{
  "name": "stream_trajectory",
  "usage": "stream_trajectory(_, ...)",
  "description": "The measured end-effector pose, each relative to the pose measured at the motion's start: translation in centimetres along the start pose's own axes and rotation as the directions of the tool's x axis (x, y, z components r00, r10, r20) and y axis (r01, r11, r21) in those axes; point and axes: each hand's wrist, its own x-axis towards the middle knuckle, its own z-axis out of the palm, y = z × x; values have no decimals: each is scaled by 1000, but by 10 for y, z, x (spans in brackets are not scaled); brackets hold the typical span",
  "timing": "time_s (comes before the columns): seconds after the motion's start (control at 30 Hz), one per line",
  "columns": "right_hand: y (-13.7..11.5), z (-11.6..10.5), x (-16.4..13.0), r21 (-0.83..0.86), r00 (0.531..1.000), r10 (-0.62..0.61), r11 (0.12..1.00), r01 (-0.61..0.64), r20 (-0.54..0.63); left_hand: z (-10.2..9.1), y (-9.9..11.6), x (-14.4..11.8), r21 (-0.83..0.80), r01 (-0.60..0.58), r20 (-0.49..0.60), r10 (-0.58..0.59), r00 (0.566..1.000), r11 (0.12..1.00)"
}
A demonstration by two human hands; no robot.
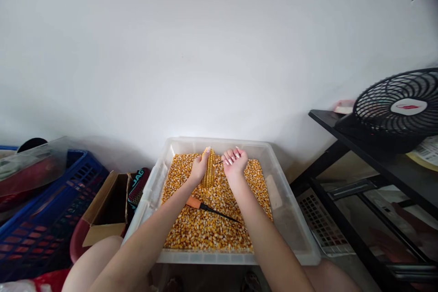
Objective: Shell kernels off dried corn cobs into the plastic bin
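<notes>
My left hand (199, 167) is closed around an ear of corn (209, 171), the thumb near its upper end. The ear stands roughly upright over the kernels, its yellow rows facing my right hand. My right hand (234, 160) is curled with the fingers toward me, just right of the ear. From it a thin dark rod (218, 162) points at the ear; its handle is hidden in the fist. Loose corn kernels (219, 232) cover much of the clear plastic bin (290, 237). On them, below my hands, lies an orange-handled tool (194, 202) with a slim black shaft.
A white wall (219, 54) rises behind the bin. At left are a blue plastic basket (85, 169) and an open cardboard box (102, 232). On the right, a black fan (404, 105) sits on a black table (328, 121), with a white basket (321, 219) below.
</notes>
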Motion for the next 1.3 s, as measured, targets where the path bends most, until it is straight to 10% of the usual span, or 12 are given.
stream_trajectory(0.37,-5,1,-2,54,999,-39,998,40,-27,0,5,-5,-55,43,135,-35,990,998)
stream_trajectory(0.9,15,-6,7,-135,994,-32,991,17,-107,-1,4,-7,386,-320,87,311,946,865)
stream_trajectory(1.3,-14,2,-3,-1,993,-118,993,118,33,3,6,-6,-120,49,162,-29,986,992)
